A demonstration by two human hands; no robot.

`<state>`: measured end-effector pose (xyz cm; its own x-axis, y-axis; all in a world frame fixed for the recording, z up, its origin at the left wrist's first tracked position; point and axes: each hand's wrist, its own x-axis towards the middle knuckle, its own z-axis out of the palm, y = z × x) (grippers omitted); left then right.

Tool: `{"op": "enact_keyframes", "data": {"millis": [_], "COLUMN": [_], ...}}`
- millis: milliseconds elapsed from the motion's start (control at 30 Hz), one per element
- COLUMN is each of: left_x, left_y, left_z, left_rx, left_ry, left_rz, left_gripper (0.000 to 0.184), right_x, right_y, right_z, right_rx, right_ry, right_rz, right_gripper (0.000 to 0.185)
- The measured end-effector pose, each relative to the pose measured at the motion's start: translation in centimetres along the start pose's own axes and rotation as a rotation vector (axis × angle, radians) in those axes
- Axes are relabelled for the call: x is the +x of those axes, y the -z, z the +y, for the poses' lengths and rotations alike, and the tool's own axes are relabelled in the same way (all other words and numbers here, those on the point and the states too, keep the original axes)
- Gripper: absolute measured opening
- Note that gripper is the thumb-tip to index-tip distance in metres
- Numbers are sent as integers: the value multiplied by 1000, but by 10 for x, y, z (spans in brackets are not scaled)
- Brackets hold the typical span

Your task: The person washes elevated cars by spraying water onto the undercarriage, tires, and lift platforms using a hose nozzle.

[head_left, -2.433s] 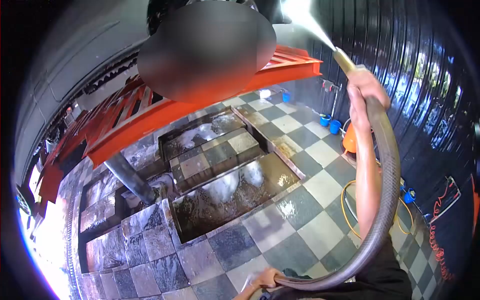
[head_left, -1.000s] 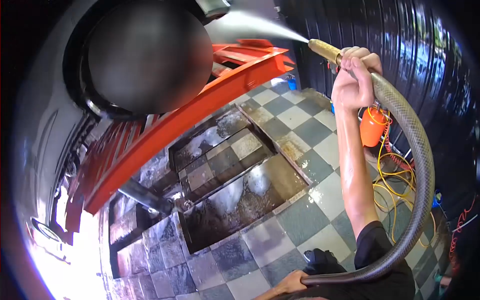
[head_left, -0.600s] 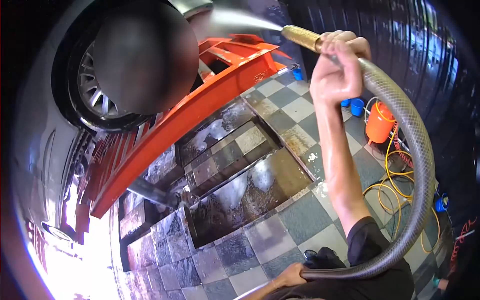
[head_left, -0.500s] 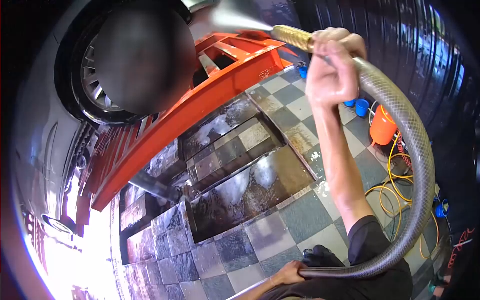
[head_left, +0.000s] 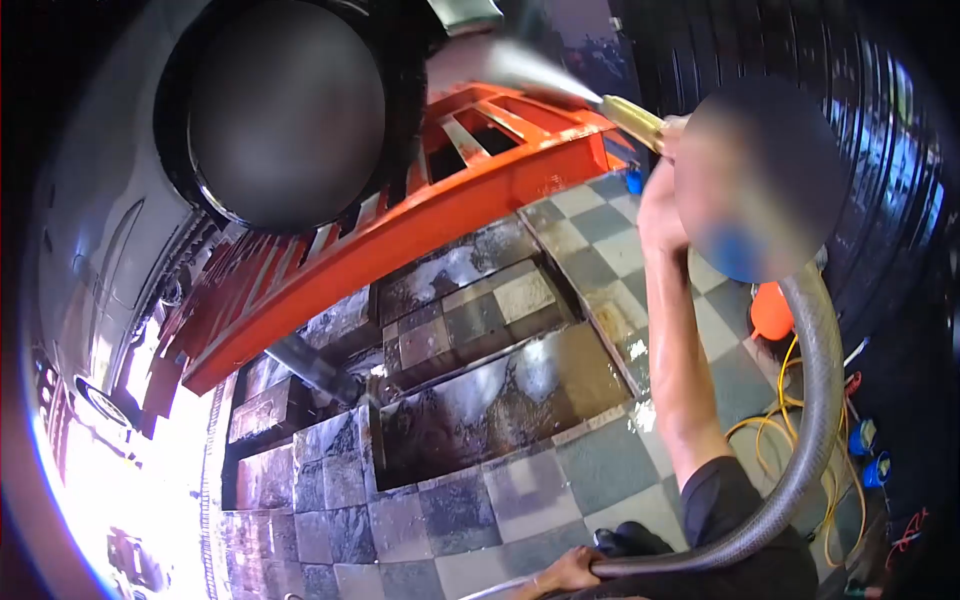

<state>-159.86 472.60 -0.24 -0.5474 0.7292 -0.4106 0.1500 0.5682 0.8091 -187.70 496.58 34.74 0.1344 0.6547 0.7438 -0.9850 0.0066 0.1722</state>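
Observation:
My right hand [head_left: 662, 200] is raised and closed around a brass spray nozzle [head_left: 632, 122]; a blurred patch hides part of the hand. White spray [head_left: 545, 72] shoots from the nozzle tip toward the upper left, beside a vehicle. A thick grey braided hose [head_left: 825, 370] loops from behind that hand down along the right side. Low in the view, my left hand [head_left: 570, 570] is wrapped round the same hose near my body. The vehicle's wheel [head_left: 172, 125] is largely covered by another blurred patch, and its light body [head_left: 95, 230] fills the left.
An orange steel lift ramp [head_left: 400, 240] extends beneath the vehicle. Below it is a sunken wet pit [head_left: 500, 405] in the checkered tile floor [head_left: 530, 490]. At right lie an orange container [head_left: 771, 312], a coiled yellow hose [head_left: 745, 428] and blue containers [head_left: 863, 437]. A dark corrugated wall [head_left: 720, 50] stands behind.
The view has shifted, and the ramp appears further right and lower. My right hand and the nozzle also sit further right and lower in view. Spray continues; both hands keep their hold.

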Motion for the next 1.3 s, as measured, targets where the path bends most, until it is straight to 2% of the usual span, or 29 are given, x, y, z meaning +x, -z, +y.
{"op": "enact_keyframes", "data": {"millis": [33, 100, 200, 367, 533, 567, 667, 833, 900, 1000, 1033, 1133, 1200, 1300], "left_x": [1, -12, -25, -58, -105, -131, -175, -176, -174, -179, -172, -160, -164, -147], "left_y": [4, 10, 4, -11, -51, -30, -2, -2, -7, 13, 0, -2, 5, 2], "left_z": [4, 14, 3, -40, -135, -109, -80, -91, -95, -64, -78, -80, -64, -78], "left_rx": [-3, 23, 13, 29, 54, 28, -84, -21, -24, 6, -76, -92, -126, -118], "left_ry": [-19, 93, 53, -34, -135, -151, -103, -183, -187, -87, -161, -119, -32, -121], "left_rz": [16, -121, -143, -115, -62, -168, -211, -148, -224, -226, -130, -126, -112, -62], "left_gripper": [42, 45, 44, 44, 43, 43, 46, 50, 50, 49, 38, 38, 38, 41], "right_x": [2, -8, -26, -25, -33, -41, -62, -68, -66, -64, -62, -53, -46, -47], "right_y": [-4, -19, -34, -98, -184, -192, -202, -195, -191, -179, -174, -156, -143, -134], "right_z": [-5, -11, -19, -48, -88, -94, -111, -138, -139, -133, -129, -113, -98, -81], "right_rx": [45, 52, 34, 39, 172, 143, 4, -138, -138, -46, -66, -73, -34, 21], "right_ry": [-46, -69, -106, 58, 237, 258, 218, 112, 121, 107, 120, 137, 179, 131], "right_rz": [-22, -97, -191, -237, -320, -317, -316, -377, -362, -352, -366, -404, -423, -384], "right_gripper": [13, 14, 13, 14, 12, 11, 10, 14, 13, 10, 9, 13, 7, 7]}}
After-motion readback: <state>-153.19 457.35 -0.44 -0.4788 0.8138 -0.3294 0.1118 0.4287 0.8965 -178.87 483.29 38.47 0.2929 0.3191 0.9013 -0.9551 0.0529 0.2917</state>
